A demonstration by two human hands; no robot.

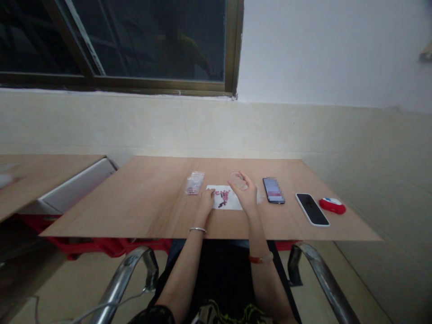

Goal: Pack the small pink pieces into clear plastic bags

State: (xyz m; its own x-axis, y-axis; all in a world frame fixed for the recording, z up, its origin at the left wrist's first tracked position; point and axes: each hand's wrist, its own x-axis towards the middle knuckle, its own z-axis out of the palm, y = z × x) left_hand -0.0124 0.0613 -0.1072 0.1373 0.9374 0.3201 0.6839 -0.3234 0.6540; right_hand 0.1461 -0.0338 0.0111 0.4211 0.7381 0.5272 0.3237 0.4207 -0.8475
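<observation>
A white sheet of paper (236, 204) lies on the wooden table, with several small pink and dark bead-like pieces (222, 198) scattered over its left half. My left hand (206, 201) rests at the paper's left edge, its fingers curled together beside the pink pieces; whatever is between the fingertips, if anything, is too small to tell. Above the paper's right part, my right hand (247, 193) grips a clear round dish-like piece (238, 180) between thumb and fingers, tilted up. Close to my left hand lies a clear plastic bag (195, 183) with pinkish contents.
To the right lie a phone with a lit screen (273, 190), a white-edged phone with a dark screen (312, 209) and a red case (332, 205). The tabletop (135, 202) reaches the tiled wall. Metal armrests (118, 283) flank my lap.
</observation>
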